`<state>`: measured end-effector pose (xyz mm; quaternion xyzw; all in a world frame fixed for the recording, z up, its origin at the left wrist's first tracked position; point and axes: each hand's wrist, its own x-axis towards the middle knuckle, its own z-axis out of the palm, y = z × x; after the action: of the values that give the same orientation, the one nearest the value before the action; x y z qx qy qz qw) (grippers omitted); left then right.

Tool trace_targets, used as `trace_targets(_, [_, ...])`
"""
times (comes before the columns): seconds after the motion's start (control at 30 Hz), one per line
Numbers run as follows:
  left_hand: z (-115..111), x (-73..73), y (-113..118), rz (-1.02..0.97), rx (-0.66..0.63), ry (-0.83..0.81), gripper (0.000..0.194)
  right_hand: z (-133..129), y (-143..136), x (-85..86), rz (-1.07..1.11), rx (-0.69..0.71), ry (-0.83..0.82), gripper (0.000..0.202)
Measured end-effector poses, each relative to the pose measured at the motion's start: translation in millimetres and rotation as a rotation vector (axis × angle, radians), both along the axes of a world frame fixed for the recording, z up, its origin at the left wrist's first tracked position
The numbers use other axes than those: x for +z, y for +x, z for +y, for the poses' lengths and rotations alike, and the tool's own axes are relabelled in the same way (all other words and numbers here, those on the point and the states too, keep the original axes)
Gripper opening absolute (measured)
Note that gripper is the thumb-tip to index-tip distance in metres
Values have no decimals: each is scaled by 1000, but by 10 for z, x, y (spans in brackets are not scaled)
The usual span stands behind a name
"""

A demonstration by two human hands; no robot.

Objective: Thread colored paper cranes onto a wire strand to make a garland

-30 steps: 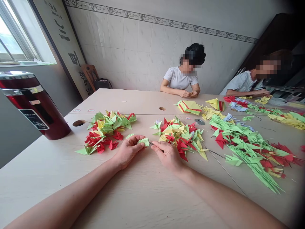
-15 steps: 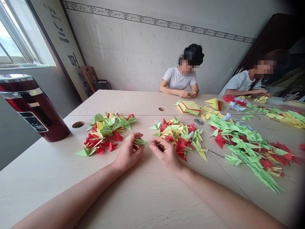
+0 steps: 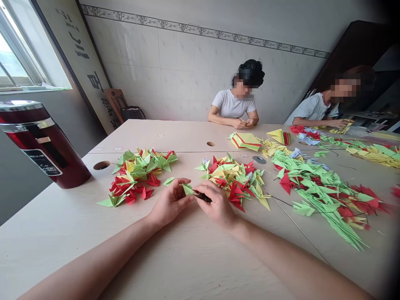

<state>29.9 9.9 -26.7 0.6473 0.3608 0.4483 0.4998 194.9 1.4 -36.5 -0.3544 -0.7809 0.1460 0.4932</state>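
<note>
My left hand [image 3: 170, 204] pinches a small green folded paper [image 3: 188, 190] between its fingers. In my right hand [image 3: 218, 205] is a dark slim tool [image 3: 202, 196], its tip touching the green paper. Another small green piece [image 3: 169, 181] lies on the table just behind my left hand. A pile of red, green and yellow folded papers [image 3: 137, 171] is to the left, and a similar pile [image 3: 239, 175] lies behind my right hand.
A dark red flask [image 3: 59, 152] stands at the left beside a table hole [image 3: 101, 165]. Long strands of folded paper [image 3: 321, 187] spread over the right side. Stacked paper [image 3: 245, 141] lies farther back. Two people sit across the table, one in a white shirt [image 3: 233, 103].
My hands have come together, and the dark tool now meets the green paper. The paper in my left hand has turned more upright.
</note>
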Motion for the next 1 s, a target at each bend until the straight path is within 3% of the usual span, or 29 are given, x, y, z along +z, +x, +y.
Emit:
trace_targets(0.13, [2,69,-9,-79,-13,-136,48,20,3,-11,-3,-10,11,18])
trace_targets(0.43, [-1,18,2,-63,-107,-62,25,17,1,-8,1,52,38,20])
trace_targets(0.7, [26,59,-75,-327,-189,-435,29,28,27,-40,-58,51,72,23])
trace_targets(0.87, [19,48,-73,-188,-133,-318,37,-2,33,14,77,50,52,18])
trace_targets(1.0, [31,35,-70,-174,-189,-287,39,-31,38,33,123,63,-46,23])
